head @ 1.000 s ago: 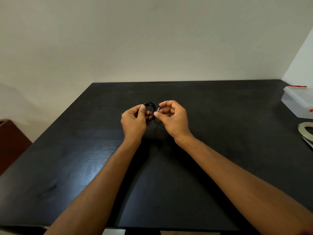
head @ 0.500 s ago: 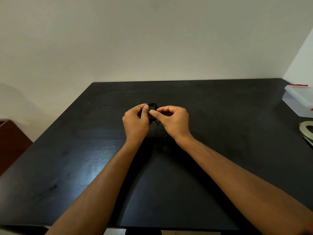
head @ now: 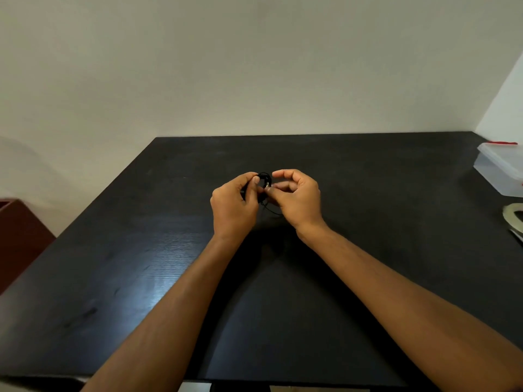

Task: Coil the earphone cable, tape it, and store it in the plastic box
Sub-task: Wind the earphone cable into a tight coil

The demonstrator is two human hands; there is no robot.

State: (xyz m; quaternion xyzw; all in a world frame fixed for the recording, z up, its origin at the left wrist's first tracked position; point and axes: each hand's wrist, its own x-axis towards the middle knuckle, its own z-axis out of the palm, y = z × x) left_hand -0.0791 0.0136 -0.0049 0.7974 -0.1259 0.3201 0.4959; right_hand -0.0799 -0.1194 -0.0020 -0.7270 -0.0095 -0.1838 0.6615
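Note:
A small coil of black earphone cable is held above the middle of the black table. My left hand pinches the coil between thumb and fingers. My right hand pinches the cable's loose end with its silver plug against the coil; a short strand hangs below. A clear plastic box with a red-clipped lid stands at the table's far right. A roll of tape lies in front of it, cut off by the frame edge.
A dark red piece of furniture stands off the table's left side. A plain wall runs behind the table's far edge.
My right hand has moved the plug end in toward the coil and around it, its fingers opening a little above. My left hand has kept its hold on the coil.

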